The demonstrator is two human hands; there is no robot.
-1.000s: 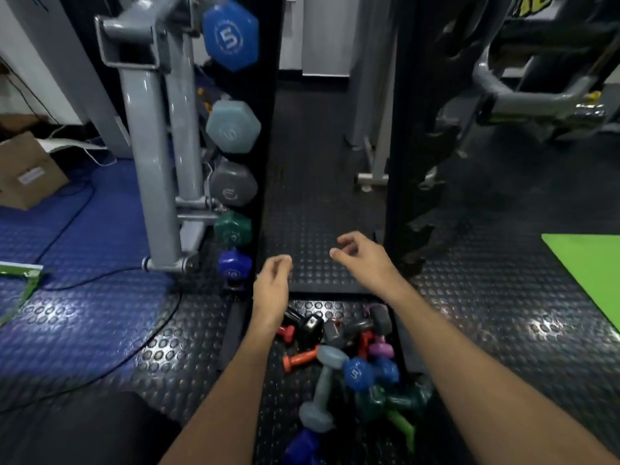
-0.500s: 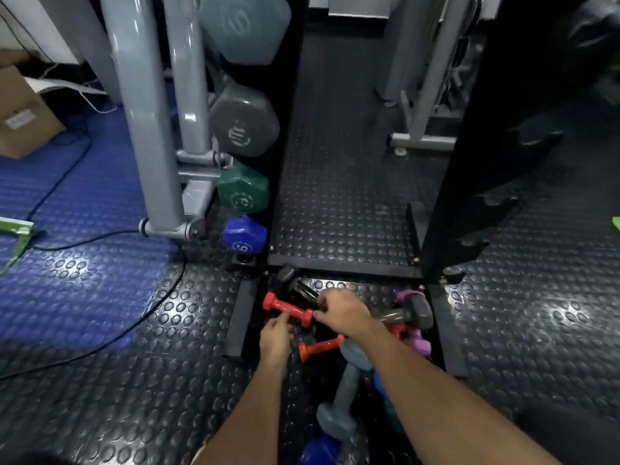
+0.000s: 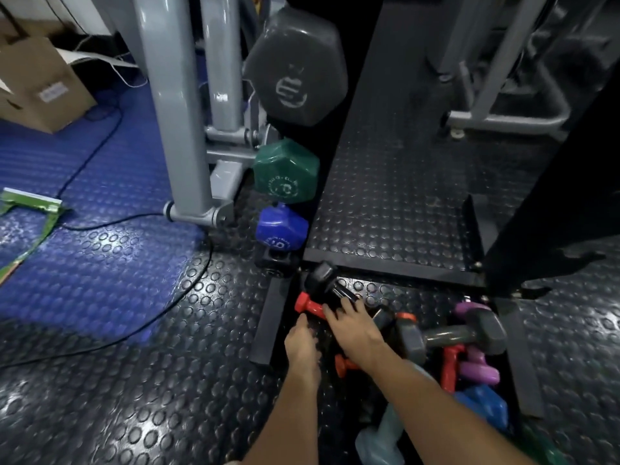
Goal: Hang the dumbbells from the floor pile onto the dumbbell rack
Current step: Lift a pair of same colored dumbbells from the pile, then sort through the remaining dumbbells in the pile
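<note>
Both hands have dropped to the floor pile: right hand [image 3: 352, 325] grips the black hexagonal dumbbell [image 3: 330, 283]; left hand [image 3: 302, 340] touches the small red dumbbell [image 3: 310, 305], fingers loosely curled. Pickup begins.

The blue dumbbell [image 3: 281, 226] on the rack reads "10".

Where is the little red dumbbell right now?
In the head view, the small red dumbbell lies on the floor at the pile's left end, under a black dumbbell, with the left hand and right hand touching it.

Pile [image 3: 449, 344] boxed in — rack base bar [image 3: 385, 265] ahead, black foot [image 3: 268, 317] left, another [image 3: 516, 357] right. Open studded floor [image 3: 402, 196] beyond the bar — clear path.
</note>
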